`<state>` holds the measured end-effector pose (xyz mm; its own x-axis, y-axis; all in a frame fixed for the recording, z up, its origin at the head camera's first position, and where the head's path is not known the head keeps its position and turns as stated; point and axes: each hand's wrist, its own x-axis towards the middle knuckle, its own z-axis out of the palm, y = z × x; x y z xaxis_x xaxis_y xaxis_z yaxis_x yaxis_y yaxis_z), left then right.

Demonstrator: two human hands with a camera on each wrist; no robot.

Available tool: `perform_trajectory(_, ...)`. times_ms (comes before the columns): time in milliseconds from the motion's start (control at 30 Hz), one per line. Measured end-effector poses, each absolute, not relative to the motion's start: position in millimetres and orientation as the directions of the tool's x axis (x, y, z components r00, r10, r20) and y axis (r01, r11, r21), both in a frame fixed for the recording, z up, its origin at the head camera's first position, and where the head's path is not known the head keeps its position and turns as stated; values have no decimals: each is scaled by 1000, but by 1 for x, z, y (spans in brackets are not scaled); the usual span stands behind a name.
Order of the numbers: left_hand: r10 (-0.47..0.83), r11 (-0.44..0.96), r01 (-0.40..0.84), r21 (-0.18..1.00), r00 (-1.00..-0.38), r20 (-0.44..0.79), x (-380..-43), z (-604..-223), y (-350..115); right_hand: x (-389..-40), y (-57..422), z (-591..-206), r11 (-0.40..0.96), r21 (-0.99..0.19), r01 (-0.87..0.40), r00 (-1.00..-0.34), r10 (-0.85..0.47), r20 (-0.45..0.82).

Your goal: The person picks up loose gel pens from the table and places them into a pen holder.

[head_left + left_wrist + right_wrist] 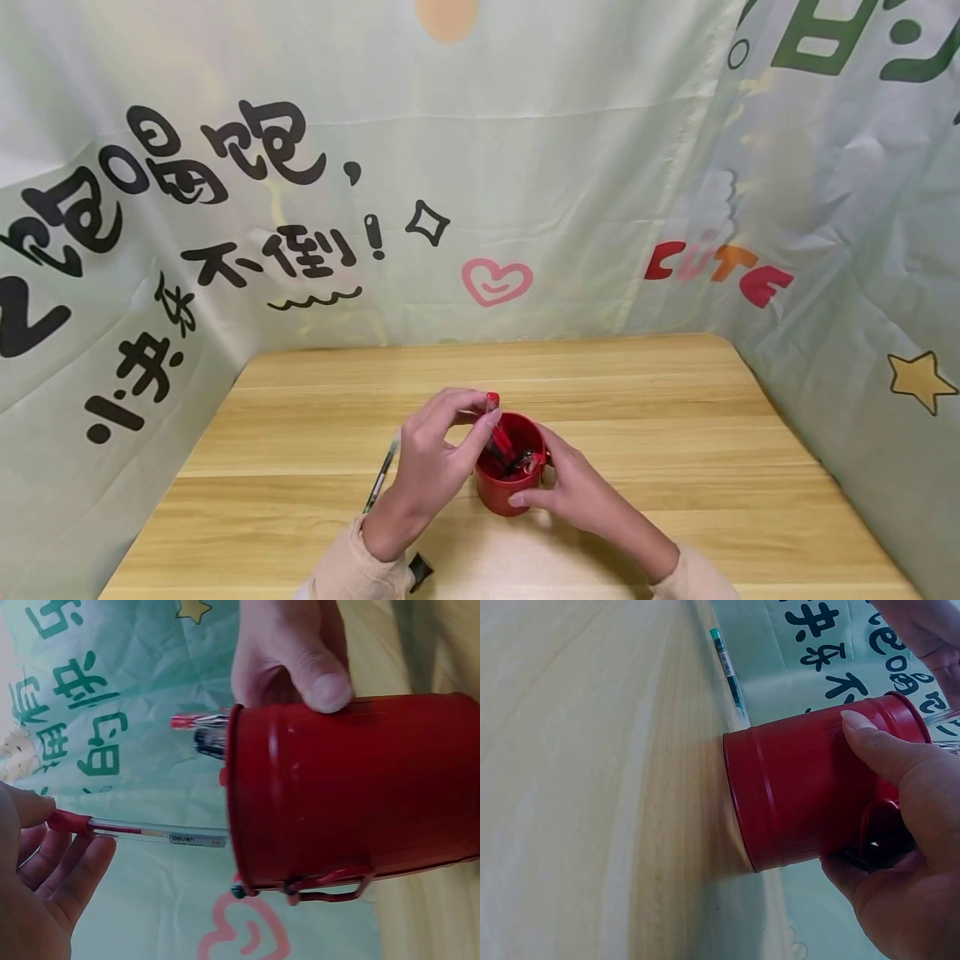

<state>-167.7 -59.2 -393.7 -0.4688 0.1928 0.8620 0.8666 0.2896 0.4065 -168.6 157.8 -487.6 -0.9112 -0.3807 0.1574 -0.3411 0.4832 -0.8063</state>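
A small red metal pail with a side handle stands on the table, several pens in it. My right hand grips the pail from its right side, the thumb across the wall in the right wrist view. Over the rim, my left hand pinches a clear-barrelled pen by its red end. That pen's lower part is inside the pail, hidden by the wall in the left wrist view. Next to it, a red-ended pen and a dark-ended one stick out of the opening.
On the wooden table, a pen with a green end lies left of the pail, beside my left forearm. A small black object lies near the left sleeve, its kind unclear. Printed cloth hangs behind and at both sides.
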Motion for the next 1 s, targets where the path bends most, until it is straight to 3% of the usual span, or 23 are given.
perform_trajectory(333,219,276,818,505,-565,796,-171,-409,-58,-168,157,-486,473,-801,-367,-901,-395,180)
perform_trajectory(1000,315,342,785,516,-613,725,-175,-428,-58,-166,157,-485,468,-807,-360,-903,-394,174)
